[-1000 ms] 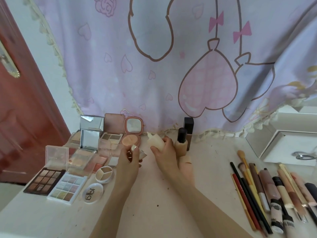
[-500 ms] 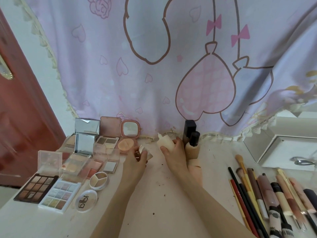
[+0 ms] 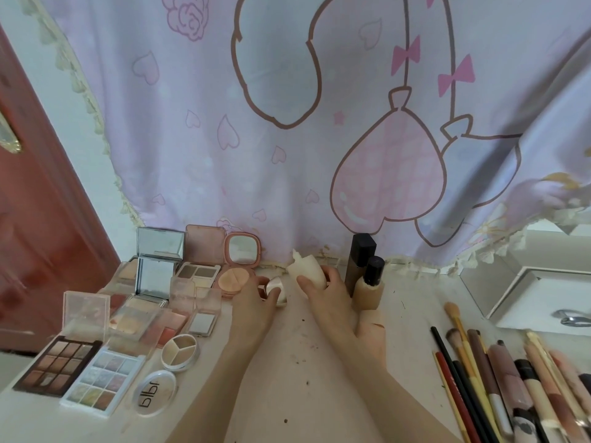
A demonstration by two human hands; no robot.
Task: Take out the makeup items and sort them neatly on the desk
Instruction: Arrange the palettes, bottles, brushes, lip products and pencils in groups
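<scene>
Sorting step: both hands work at the back of the counter (image 3: 319, 362), placing makeup sponges between the compacts and the bottles.
Right hand (image 3: 323, 289): its grip is clamped round a cream teardrop sponge (image 3: 305, 270), held just beside the black-capped foundation bottle (image 3: 367, 287).
Left hand (image 3: 252, 302): fingers pinch a smaller pale sponge (image 3: 276, 290), probably wedge-cut, though it is partly hidden; it sits near the open pink compact (image 3: 238, 266).
Next move: likely setting both sponges down side by side in the bare gap, without nudging the bottle.
Already laid out: eyeshadow palettes (image 3: 80, 375) on the left, brushes and pencils (image 3: 499, 382) in a row on the right.
Surface: pale, speckled with dark crumbs.
Room: a lilac cartoon curtain (image 3: 287, 139) hangs behind; a red-brown door (image 3: 35, 219) stands left.
</scene>
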